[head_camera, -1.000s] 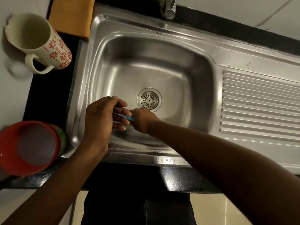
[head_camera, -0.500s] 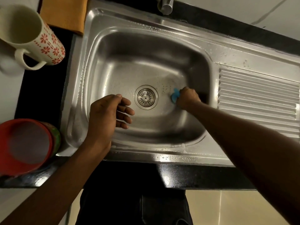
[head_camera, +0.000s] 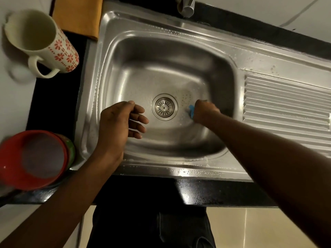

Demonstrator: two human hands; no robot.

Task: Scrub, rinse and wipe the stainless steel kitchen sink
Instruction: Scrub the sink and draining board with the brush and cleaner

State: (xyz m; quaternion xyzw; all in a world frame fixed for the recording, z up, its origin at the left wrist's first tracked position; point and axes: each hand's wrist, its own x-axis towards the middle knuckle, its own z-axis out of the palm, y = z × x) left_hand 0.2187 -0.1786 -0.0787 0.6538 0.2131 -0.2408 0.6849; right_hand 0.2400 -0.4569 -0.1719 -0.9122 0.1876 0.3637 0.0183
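We find the sink (head_camera: 161,56) at frame centre, set in the bench (head_camera: 197,192). Our right hand (head_camera: 205,111) grips a blue scrubber (head_camera: 191,111) against the basin floor, right of the drain (head_camera: 164,107). Our left hand (head_camera: 116,122) hovers empty left of it, fingers loosely curled

Blue scrubber (head_camera: 191,111); cream mug (head_camera: 41,42), red flowers; orange cloth (head_camera: 78,15); red bowl (head_camera: 34,158).

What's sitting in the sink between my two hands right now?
The round drain strainer, set in the sink floor, lies between the left hand and the right hand, which grips a blue scrubber. The head view shows it.
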